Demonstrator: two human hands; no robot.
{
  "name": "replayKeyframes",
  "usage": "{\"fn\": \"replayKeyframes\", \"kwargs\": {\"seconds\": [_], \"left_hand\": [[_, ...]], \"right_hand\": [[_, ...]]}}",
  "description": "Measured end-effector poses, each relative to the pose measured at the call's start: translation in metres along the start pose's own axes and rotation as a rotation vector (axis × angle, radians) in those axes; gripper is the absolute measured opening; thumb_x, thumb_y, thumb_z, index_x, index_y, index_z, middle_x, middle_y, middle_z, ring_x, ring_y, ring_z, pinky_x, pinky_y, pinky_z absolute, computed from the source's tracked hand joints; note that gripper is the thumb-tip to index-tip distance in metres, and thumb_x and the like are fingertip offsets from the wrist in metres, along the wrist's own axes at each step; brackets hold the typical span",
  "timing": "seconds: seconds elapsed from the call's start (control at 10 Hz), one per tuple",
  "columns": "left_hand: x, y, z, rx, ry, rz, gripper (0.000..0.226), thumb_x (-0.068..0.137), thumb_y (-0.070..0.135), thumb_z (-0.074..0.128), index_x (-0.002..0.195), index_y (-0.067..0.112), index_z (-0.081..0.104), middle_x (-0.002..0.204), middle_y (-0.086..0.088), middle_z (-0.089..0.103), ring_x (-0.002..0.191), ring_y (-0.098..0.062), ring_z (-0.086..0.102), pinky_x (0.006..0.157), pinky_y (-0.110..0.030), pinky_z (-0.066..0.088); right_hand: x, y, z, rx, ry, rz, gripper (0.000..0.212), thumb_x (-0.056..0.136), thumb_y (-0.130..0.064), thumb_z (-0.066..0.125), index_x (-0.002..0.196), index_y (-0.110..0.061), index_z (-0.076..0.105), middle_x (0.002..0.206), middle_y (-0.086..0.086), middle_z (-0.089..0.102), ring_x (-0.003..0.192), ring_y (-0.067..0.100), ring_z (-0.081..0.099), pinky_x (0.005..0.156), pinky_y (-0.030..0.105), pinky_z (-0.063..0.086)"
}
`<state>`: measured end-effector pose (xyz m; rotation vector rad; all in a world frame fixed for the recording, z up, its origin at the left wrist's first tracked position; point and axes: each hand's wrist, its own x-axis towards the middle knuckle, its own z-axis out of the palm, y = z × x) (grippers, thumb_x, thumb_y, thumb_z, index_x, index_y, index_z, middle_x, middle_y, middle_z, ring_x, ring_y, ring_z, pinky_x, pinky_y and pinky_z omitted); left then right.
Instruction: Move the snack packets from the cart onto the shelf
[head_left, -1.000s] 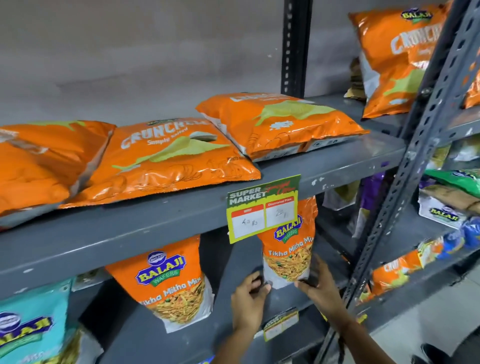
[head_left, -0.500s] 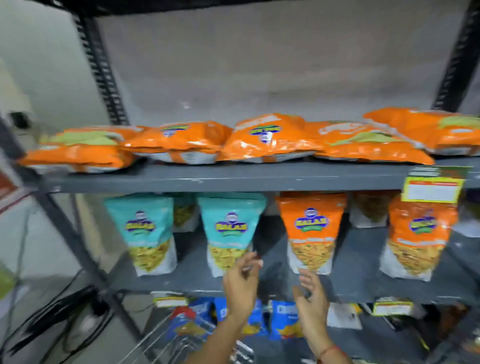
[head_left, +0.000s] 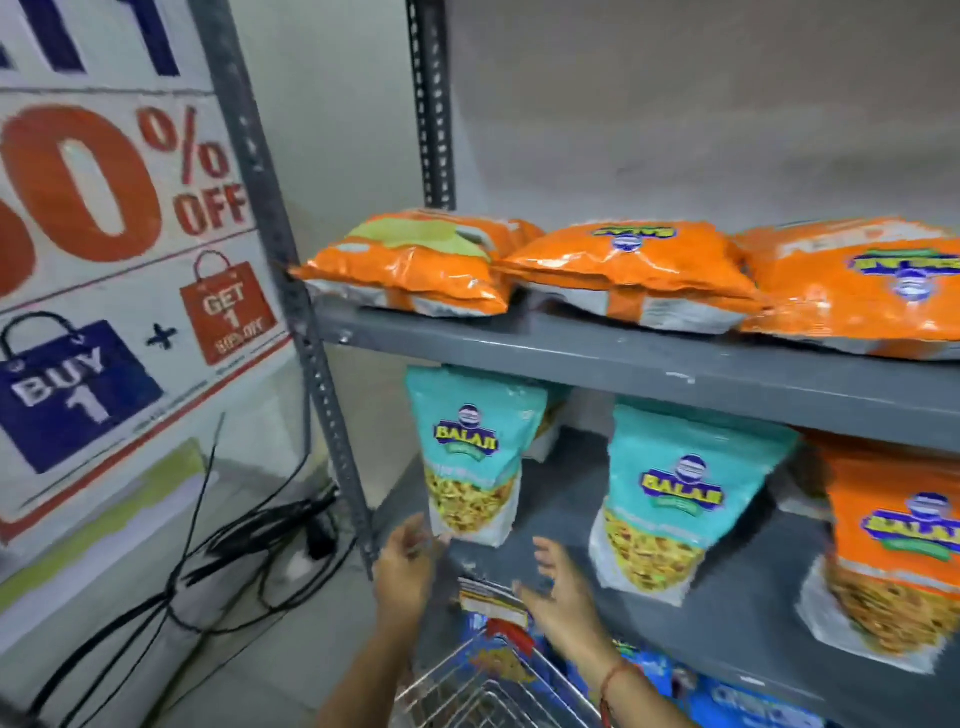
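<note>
A grey metal shelf (head_left: 597, 358) carries flat orange snack packets (head_left: 628, 270) on its upper level. On the level below stand a teal Balaji packet (head_left: 472, 457) at the far left, a second teal packet (head_left: 675, 499) and an orange Balaji packet (head_left: 893, 540). My left hand (head_left: 402, 564) is open, fingertips at the lower left corner of the leftmost teal packet. My right hand (head_left: 563, 587) is open and empty, just right of it above a price tag (head_left: 491, 597). The wire cart (head_left: 483, 691) sits under my arms with packets inside.
A sale poster (head_left: 114, 291) leans on the wall at left. Black cables (head_left: 244, 540) and a plug lie on the floor beside the shelf upright (head_left: 306, 332). Blue packets (head_left: 743, 701) fill the lowest shelf level.
The view has swung left along the shelf. Both hands left the orange packet at right and now hover by the leftmost teal packet, holding nothing.
</note>
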<state>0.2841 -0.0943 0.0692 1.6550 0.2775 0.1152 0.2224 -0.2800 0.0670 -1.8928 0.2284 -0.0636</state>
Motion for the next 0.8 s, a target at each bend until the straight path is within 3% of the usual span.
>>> {"fn": "replayKeyframes", "kwargs": {"seconds": [0.1,0.2,0.3,0.4,0.5,0.6,0.7,0.8], "left_hand": [[0.033,-0.011,0.004,0.078,-0.067,-0.043,0.065,0.08,0.005,0.073,0.138,0.006,0.044,0.124,-0.023,0.062,0.109,-0.034,0.061,0.095,-0.054,0.052],[0.054,-0.019,0.013,0.033,-0.186,-0.078,0.082,0.08,0.002,0.072,0.148,0.01,0.029,0.118,-0.004,0.062,0.11,-0.026,0.057,0.086,-0.037,0.057],[0.064,-0.033,0.02,-0.025,-0.219,-0.003,0.073,0.079,-0.006,0.07,0.143,0.005,0.038,0.138,-0.014,0.057,0.125,-0.033,0.056,0.094,-0.039,0.055],[0.064,-0.04,0.025,-0.038,-0.193,0.043,0.07,0.077,0.001,0.075,0.139,0.011,0.046,0.135,-0.012,0.061,0.126,-0.028,0.057,0.105,-0.054,0.046],[0.061,-0.04,0.026,-0.063,-0.18,0.042,0.071,0.071,0.019,0.082,0.135,0.022,0.052,0.128,0.002,0.068,0.119,-0.019,0.063,0.103,-0.052,0.049],[0.053,-0.037,0.026,-0.057,-0.174,0.069,0.071,0.069,0.026,0.082,0.134,0.026,0.053,0.128,0.003,0.067,0.119,-0.018,0.063,0.103,-0.053,0.049],[0.037,-0.032,0.026,-0.048,-0.157,0.09,0.065,0.073,0.021,0.079,0.132,0.033,0.053,0.127,0.007,0.067,0.119,-0.017,0.062,0.102,-0.049,0.05],[0.009,-0.015,0.026,0.058,-0.089,0.185,0.052,0.077,0.031,0.074,0.122,0.049,0.055,0.113,0.023,0.07,0.112,-0.005,0.064,0.09,-0.022,0.053]], "right_hand": [[0.044,-0.001,0.014,-0.011,-0.041,0.028,0.085,0.077,-0.014,0.075,0.146,-0.016,0.025,0.142,0.003,0.041,0.134,0.021,0.04,0.11,0.042,0.038],[0.074,0.002,0.026,0.09,-0.075,-0.009,0.092,0.073,-0.011,0.078,0.146,-0.018,0.022,0.148,0.006,0.039,0.136,0.021,0.038,0.111,0.047,0.038],[0.089,0.008,0.034,0.096,-0.112,-0.046,0.083,0.071,-0.014,0.08,0.139,-0.02,0.032,0.14,0.003,0.05,0.129,0.016,0.047,0.107,0.045,0.043],[0.1,0.013,0.035,0.046,-0.07,-0.066,0.063,0.071,-0.016,0.079,0.124,-0.019,0.044,0.126,0.005,0.059,0.119,0.019,0.055,0.099,0.045,0.048],[0.107,0.013,0.033,0.028,-0.094,-0.041,0.053,0.071,-0.014,0.075,0.114,-0.022,0.045,0.121,0.007,0.061,0.114,0.021,0.057,0.097,0.051,0.048],[0.102,0.014,0.03,0.083,-0.119,-0.013,0.059,0.07,-0.018,0.077,0.118,-0.034,0.045,0.126,0.002,0.06,0.116,0.015,0.058,0.1,0.047,0.049],[0.086,0.014,0.021,0.144,-0.104,0.015,0.088,0.069,-0.019,0.081,0.14,-0.03,0.03,0.143,0.003,0.046,0.13,0.014,0.046,0.108,0.045,0.042],[0.059,0.014,0.013,0.144,-0.013,0.037,0.098,0.07,-0.023,0.081,0.146,-0.029,0.02,0.15,0.008,0.034,0.134,0.015,0.036,0.112,0.043,0.036]]}}
